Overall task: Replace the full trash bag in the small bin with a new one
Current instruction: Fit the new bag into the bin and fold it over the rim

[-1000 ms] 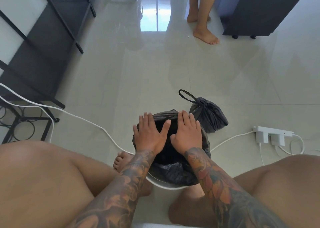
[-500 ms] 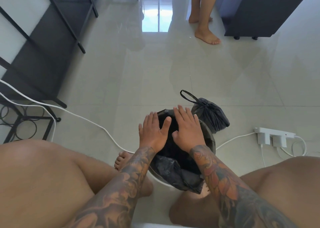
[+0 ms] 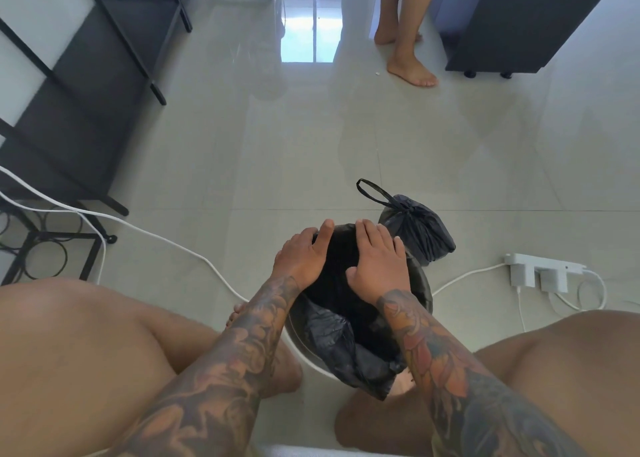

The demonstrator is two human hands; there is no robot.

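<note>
**Far rim under the fingertips, loose flap toward the knees**

The new bag (image 3: 341, 332) sits in the small bin (image 3: 424, 285), open. Both hands lie at its far edge: the left hand (image 3: 300, 256) curls over the rim, the right hand (image 3: 377, 262) lies flat, fingers straight. The unfitted slack hangs on the near side, behind both wrists. The tied full bag (image 3: 417, 229) stands just beyond the bin.
</note>
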